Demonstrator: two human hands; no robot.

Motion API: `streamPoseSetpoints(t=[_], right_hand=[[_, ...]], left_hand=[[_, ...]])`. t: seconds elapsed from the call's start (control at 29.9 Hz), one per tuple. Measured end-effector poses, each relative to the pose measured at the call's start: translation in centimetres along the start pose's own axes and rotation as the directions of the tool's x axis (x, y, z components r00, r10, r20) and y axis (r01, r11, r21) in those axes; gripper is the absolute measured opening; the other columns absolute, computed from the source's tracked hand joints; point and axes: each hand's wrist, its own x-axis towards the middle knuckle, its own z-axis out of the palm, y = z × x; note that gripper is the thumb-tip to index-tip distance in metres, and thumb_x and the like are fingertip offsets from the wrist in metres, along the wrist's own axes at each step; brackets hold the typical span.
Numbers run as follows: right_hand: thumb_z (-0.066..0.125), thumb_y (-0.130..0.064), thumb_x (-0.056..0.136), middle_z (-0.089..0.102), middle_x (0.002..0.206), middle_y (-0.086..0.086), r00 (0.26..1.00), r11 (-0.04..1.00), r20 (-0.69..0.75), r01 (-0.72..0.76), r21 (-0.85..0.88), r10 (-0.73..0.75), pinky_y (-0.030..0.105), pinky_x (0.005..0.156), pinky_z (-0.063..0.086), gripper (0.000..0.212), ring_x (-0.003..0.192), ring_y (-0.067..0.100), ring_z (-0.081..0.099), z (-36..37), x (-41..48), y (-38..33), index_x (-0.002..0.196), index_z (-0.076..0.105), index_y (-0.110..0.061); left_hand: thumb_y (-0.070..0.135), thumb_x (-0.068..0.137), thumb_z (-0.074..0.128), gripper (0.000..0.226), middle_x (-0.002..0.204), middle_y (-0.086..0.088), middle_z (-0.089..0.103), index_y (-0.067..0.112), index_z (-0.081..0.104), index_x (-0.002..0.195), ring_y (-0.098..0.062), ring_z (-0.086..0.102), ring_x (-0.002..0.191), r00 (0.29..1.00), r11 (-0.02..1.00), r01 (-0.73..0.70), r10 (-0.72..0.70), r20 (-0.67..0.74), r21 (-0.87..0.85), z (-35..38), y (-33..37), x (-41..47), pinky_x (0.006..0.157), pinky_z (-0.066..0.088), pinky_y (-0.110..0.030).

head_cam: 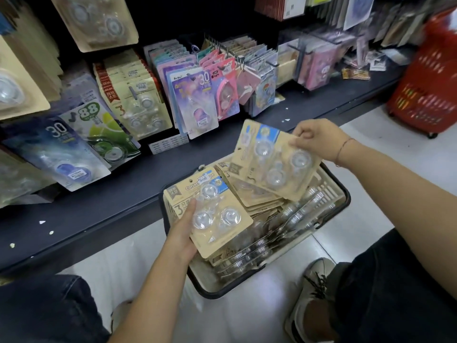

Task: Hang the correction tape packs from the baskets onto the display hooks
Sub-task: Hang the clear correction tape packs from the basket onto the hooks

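A beige basket (345, 194) with a dark rim sits on the floor between my knees, full of tan correction tape packs. My left hand (181, 231) grips a small stack of these packs (222, 231) at its lower left edge, thumb on the clear blisters. My right hand (319, 139) pinches the upper right edge of another tan pack (272, 162) and holds it tilted above the basket. On the display, matching tan three-roll packs (141, 105) hang on a hook at the left of centre.
A dark shelf ledge (99, 194) runs across in front of the basket. Other hanging packs fill the hooks: blue and green ones (94, 134) at left, purple and pink ones (197, 95) in the middle. A red basket (427, 82) stands at right.
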Motion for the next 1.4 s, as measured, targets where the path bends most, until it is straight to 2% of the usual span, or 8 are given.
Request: streamPoseSetpoints(t=[0.23,0.43,0.57,0.73,0.8,0.9,1.17,1.4], right_hand=[[0.072,-0.017,0.086,0.052,0.069,-0.002,0.959,0.959,0.21,-0.229,0.167,0.192,0.02,0.046,0.04,0.019,0.059,0.015,0.046,8.0,-2.3,-0.7,0.073,0.058,-0.016],[0.079,-0.019,0.081,0.066,0.104,-0.004,0.847,0.986,0.527,0.026,-0.166,0.067,0.039,0.096,0.05,0.043,0.098,0.019,0.059,5.4,-1.2,1.3,0.119,0.062,-0.01],[0.083,-0.042,0.072,0.048,0.135,0.0,0.72,0.661,0.578,0.222,-0.717,0.385,0.037,0.103,0.041,0.079,0.119,0.02,0.047,4.3,-1.1,5.1,0.137,0.044,-0.023],[0.069,-0.055,0.081,0.062,0.121,-0.011,0.77,0.387,0.511,0.368,-0.845,0.383,0.051,0.117,0.006,0.056,0.121,0.016,0.052,6.4,-1.6,7.2,0.13,0.054,-0.031],[0.067,-0.053,0.084,0.065,0.111,-0.01,0.783,0.378,0.512,0.382,-0.843,0.352,0.042,0.114,0.023,0.049,0.112,0.016,0.057,6.5,-1.5,7.2,0.126,0.059,-0.028],[0.069,-0.047,0.083,0.068,0.098,-0.004,0.804,0.488,0.51,0.328,-0.809,0.305,0.03,0.087,0.052,0.037,0.092,0.017,0.063,5.9,-0.9,6.4,0.108,0.067,-0.019],[0.086,-0.042,0.065,0.068,0.069,-0.014,0.931,0.863,0.347,0.081,-0.499,0.114,0.012,0.053,0.045,0.029,0.06,-0.003,0.062,-1.6,0.0,1.6,0.075,0.065,-0.025],[0.083,-0.038,0.054,0.075,0.103,0.012,0.922,0.93,0.373,-0.225,0.29,0.107,0.039,0.078,0.06,0.062,0.089,0.026,0.073,-2.0,-0.7,-0.4,0.108,0.069,-0.01]], left_hand=[[0.048,0.073,0.069,0.062,0.114,-0.013,0.076,0.014,0.067,0.124,-0.028,0.075,0.099,0.995,0.999,0.031,-0.033,0.092,0.021,1.7,-1.1,-0.2,0.082,0.059,-0.046],[0.024,0.067,0.08,0.072,0.118,-0.014,0.074,0.013,0.062,0.136,-0.031,0.072,0.105,0.999,0.999,0.025,-0.026,0.032,0.035,1.5,-0.8,0.1,0.076,0.062,-0.046],[0.024,0.067,0.079,0.069,0.112,-0.012,0.076,0.014,0.064,0.133,-0.028,0.074,0.094,1.0,0.999,0.029,-0.029,0.008,0.024,0.6,-0.5,0.2,0.079,0.06,-0.046],[0.024,0.065,0.079,0.065,0.106,-0.01,0.078,0.017,0.067,0.129,-0.026,0.077,0.086,0.999,0.999,0.04,-0.04,0.001,0.01,0.1,-0.6,0.1,0.066,0.063,-0.044],[0.024,0.066,0.079,0.065,0.107,-0.011,0.078,0.017,0.066,0.129,-0.027,0.077,0.087,0.999,0.999,0.045,-0.045,0.004,0.019,0.1,-0.6,-0.1,0.065,0.063,-0.044],[0.023,0.067,0.079,0.067,0.114,-0.013,0.075,0.016,0.065,0.132,-0.031,0.073,0.099,1.0,0.999,0.031,-0.031,0.002,0.023,-0.2,-0.4,-0.1,0.082,0.059,-0.049],[0.025,0.067,0.078,0.068,0.12,-0.013,0.073,0.017,0.063,0.133,-0.033,0.071,0.107,0.999,0.999,-0.052,0.051,-0.018,-0.01,-0.9,0.7,0.0,0.075,0.061,-0.046],[0.026,0.068,0.08,0.069,0.119,-0.015,0.073,0.014,0.063,0.133,-0.036,0.069,0.112,0.999,0.998,-0.048,0.047,0.021,0.043,-0.1,0.2,-0.3,0.099,0.052,-0.059]])
